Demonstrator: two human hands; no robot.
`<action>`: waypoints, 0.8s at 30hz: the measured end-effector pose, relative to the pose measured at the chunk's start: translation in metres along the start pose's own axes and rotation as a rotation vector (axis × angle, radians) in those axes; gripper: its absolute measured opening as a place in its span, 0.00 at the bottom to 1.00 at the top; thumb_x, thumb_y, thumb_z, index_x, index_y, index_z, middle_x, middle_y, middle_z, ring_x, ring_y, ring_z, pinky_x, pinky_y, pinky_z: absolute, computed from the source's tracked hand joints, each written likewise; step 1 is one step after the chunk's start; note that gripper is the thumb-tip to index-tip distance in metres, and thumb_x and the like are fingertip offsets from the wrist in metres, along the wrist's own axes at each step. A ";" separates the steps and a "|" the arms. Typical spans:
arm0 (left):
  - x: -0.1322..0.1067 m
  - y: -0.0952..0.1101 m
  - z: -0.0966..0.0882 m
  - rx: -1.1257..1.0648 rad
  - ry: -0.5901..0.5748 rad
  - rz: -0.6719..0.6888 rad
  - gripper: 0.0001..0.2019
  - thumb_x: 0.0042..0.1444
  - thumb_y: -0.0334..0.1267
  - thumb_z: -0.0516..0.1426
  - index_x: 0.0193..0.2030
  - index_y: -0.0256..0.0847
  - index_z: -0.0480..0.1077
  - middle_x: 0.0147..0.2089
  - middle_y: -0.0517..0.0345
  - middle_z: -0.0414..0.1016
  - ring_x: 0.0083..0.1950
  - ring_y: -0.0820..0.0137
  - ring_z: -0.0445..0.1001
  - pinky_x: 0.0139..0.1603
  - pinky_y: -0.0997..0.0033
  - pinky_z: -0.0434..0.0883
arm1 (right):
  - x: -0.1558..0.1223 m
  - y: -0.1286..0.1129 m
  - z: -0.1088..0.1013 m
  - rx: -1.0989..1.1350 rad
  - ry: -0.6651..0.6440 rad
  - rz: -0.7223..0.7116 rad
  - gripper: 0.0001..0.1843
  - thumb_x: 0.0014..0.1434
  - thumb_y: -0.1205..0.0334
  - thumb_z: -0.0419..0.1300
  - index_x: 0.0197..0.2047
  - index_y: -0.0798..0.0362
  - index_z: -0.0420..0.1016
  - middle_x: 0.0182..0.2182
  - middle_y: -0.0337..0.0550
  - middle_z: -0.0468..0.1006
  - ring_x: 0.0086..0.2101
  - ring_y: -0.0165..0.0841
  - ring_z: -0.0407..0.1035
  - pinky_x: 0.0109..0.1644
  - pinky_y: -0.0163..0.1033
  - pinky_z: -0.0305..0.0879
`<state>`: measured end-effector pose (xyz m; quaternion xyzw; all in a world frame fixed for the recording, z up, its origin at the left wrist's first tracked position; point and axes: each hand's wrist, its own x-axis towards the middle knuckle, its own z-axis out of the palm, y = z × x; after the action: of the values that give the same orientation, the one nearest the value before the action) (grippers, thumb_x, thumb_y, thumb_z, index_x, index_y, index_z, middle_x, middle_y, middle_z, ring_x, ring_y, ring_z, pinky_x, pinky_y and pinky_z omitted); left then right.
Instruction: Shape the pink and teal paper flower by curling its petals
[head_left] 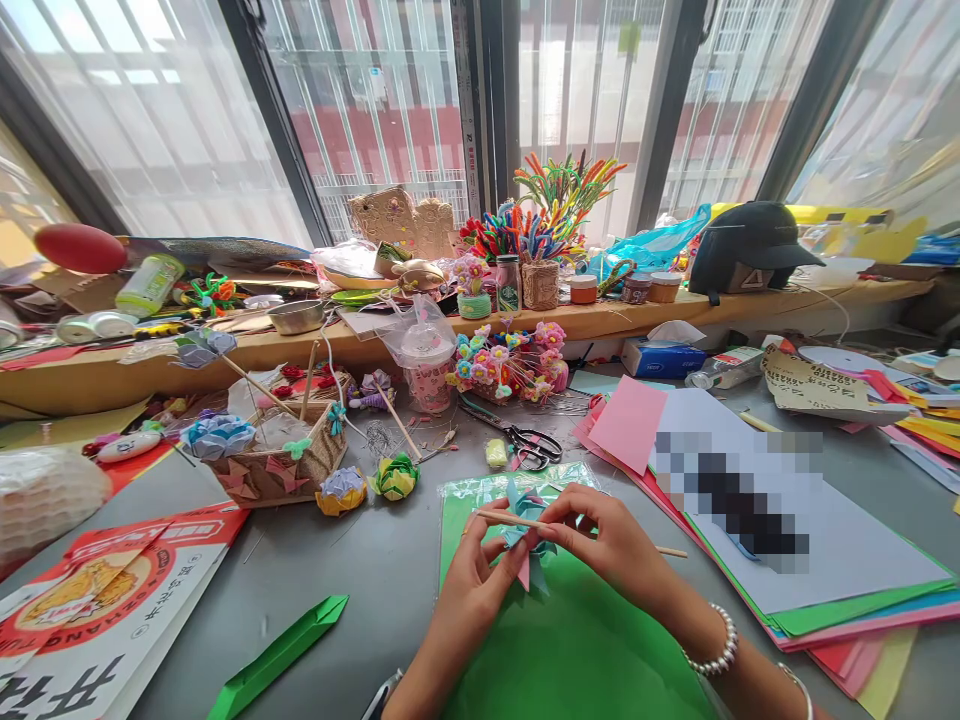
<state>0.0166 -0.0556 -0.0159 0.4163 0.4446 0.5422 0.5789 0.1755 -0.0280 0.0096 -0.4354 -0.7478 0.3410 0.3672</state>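
My left hand (480, 580) and my right hand (600, 540) pinch a small teal folded paper flower (529, 515) with a pink tip, held over a green paper sheet (570, 640). A thin wooden stick (510, 518) runs across the flower between the fingers of both hands, and its far end pokes out to the right of my right hand. Both hands have fingers closed on the flower and stick. My right wrist wears a pearl bracelet.
Scissors (529, 442) lie just beyond the hands. A stack of coloured paper (825, 570) lies at the right, a basket of paper flowers (277, 460) at the left, a folded green strip (281, 655) at the front left. The window ledge is crowded with craft items.
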 end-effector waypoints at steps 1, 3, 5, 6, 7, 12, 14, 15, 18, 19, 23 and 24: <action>0.000 0.000 0.000 0.004 0.003 -0.004 0.17 0.41 0.44 0.63 0.38 0.39 0.68 0.54 0.48 0.65 0.40 0.65 0.72 0.44 0.65 0.67 | 0.000 0.000 0.000 -0.002 0.000 -0.001 0.10 0.55 0.56 0.57 0.30 0.53 0.75 0.27 0.41 0.73 0.30 0.30 0.67 0.29 0.33 0.62; 0.001 0.000 0.000 0.024 0.006 0.008 0.17 0.41 0.44 0.63 0.37 0.39 0.68 0.52 0.49 0.67 0.39 0.66 0.72 0.42 0.67 0.68 | 0.000 0.001 0.000 0.003 -0.008 -0.005 0.10 0.55 0.56 0.58 0.30 0.53 0.75 0.27 0.40 0.73 0.30 0.30 0.66 0.29 0.33 0.62; 0.001 0.000 0.000 0.040 0.003 0.026 0.16 0.42 0.44 0.62 0.36 0.39 0.68 0.52 0.49 0.66 0.38 0.67 0.72 0.41 0.68 0.68 | 0.001 0.001 0.000 0.015 -0.022 -0.005 0.09 0.55 0.57 0.58 0.30 0.53 0.74 0.27 0.40 0.73 0.30 0.30 0.66 0.29 0.33 0.63; 0.001 0.000 0.000 0.041 0.001 0.035 0.16 0.42 0.44 0.62 0.35 0.39 0.68 0.53 0.49 0.65 0.38 0.67 0.72 0.41 0.69 0.68 | 0.001 0.001 -0.001 0.022 -0.028 -0.005 0.08 0.54 0.57 0.58 0.30 0.53 0.74 0.27 0.40 0.73 0.30 0.30 0.67 0.29 0.33 0.63; 0.001 0.001 -0.001 0.036 -0.001 0.041 0.15 0.42 0.44 0.62 0.35 0.39 0.68 0.54 0.49 0.64 0.39 0.67 0.72 0.41 0.69 0.68 | 0.001 0.001 -0.001 0.027 -0.032 -0.005 0.08 0.54 0.57 0.59 0.30 0.53 0.74 0.27 0.40 0.73 0.30 0.30 0.67 0.29 0.33 0.62; 0.000 0.004 -0.001 -0.007 0.006 -0.026 0.17 0.40 0.43 0.64 0.36 0.40 0.67 0.55 0.50 0.63 0.34 0.71 0.72 0.40 0.69 0.68 | 0.000 0.000 -0.004 0.026 -0.049 -0.024 0.07 0.54 0.59 0.59 0.30 0.53 0.75 0.28 0.40 0.71 0.29 0.30 0.66 0.29 0.33 0.62; -0.001 0.005 -0.001 -0.019 -0.013 -0.050 0.17 0.40 0.43 0.64 0.36 0.40 0.67 0.55 0.50 0.65 0.35 0.70 0.73 0.40 0.69 0.67 | 0.001 -0.001 -0.005 0.019 -0.060 -0.028 0.07 0.54 0.59 0.60 0.30 0.54 0.75 0.27 0.40 0.71 0.29 0.30 0.65 0.29 0.33 0.61; -0.001 0.006 -0.001 -0.027 -0.027 -0.050 0.17 0.40 0.43 0.64 0.37 0.41 0.67 0.54 0.51 0.65 0.37 0.69 0.73 0.40 0.69 0.67 | 0.001 -0.001 -0.006 0.017 -0.065 -0.027 0.07 0.53 0.60 0.60 0.30 0.54 0.76 0.27 0.40 0.70 0.28 0.30 0.65 0.29 0.33 0.61; -0.001 0.006 -0.001 -0.036 -0.061 -0.039 0.16 0.42 0.42 0.63 0.38 0.41 0.66 0.53 0.52 0.66 0.40 0.68 0.73 0.41 0.70 0.66 | 0.001 0.000 -0.007 0.017 -0.076 -0.026 0.06 0.54 0.60 0.60 0.30 0.53 0.76 0.27 0.40 0.71 0.28 0.30 0.65 0.30 0.33 0.61; -0.001 0.005 -0.002 -0.030 -0.067 -0.033 0.16 0.43 0.42 0.63 0.38 0.41 0.66 0.53 0.52 0.66 0.39 0.68 0.73 0.41 0.70 0.66 | 0.001 0.000 -0.007 0.016 -0.077 -0.030 0.06 0.54 0.60 0.60 0.30 0.53 0.76 0.27 0.40 0.71 0.29 0.30 0.65 0.30 0.33 0.61; 0.000 0.003 -0.003 -0.042 -0.070 -0.013 0.16 0.42 0.42 0.63 0.39 0.41 0.67 0.52 0.52 0.65 0.38 0.68 0.73 0.41 0.70 0.67 | 0.002 -0.001 -0.007 -0.003 -0.064 -0.070 0.09 0.57 0.60 0.57 0.32 0.52 0.77 0.28 0.41 0.72 0.30 0.31 0.66 0.32 0.34 0.62; 0.000 0.003 -0.003 -0.053 -0.066 -0.009 0.17 0.42 0.42 0.63 0.39 0.41 0.67 0.52 0.51 0.66 0.38 0.68 0.73 0.41 0.69 0.67 | 0.002 -0.001 -0.006 -0.011 -0.055 -0.080 0.09 0.57 0.60 0.56 0.33 0.52 0.77 0.28 0.41 0.72 0.30 0.31 0.66 0.33 0.35 0.62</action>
<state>0.0131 -0.0550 -0.0143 0.4163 0.4127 0.5372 0.6064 0.1797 -0.0255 0.0141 -0.3977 -0.7764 0.3338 0.3573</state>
